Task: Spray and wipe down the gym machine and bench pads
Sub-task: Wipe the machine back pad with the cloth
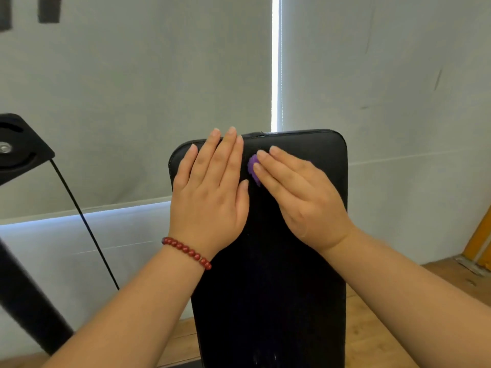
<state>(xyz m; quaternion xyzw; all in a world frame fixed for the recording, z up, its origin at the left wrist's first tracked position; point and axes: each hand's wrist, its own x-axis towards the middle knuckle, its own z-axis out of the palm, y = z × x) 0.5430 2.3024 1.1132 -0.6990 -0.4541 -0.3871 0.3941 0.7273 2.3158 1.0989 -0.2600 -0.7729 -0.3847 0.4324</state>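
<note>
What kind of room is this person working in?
Probably a small gym or workout room: a long black padded bench pad, a black metal machine plate with a thin black cable at the left, and a wooden plank floor.

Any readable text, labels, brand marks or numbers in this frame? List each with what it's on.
None readable: no word, logo, number or sign shows anywhere in the head view.
Checked and blank: the black bench pad, the purple cloth under the right hand, the black machine plate, the grey blinds.
</note>
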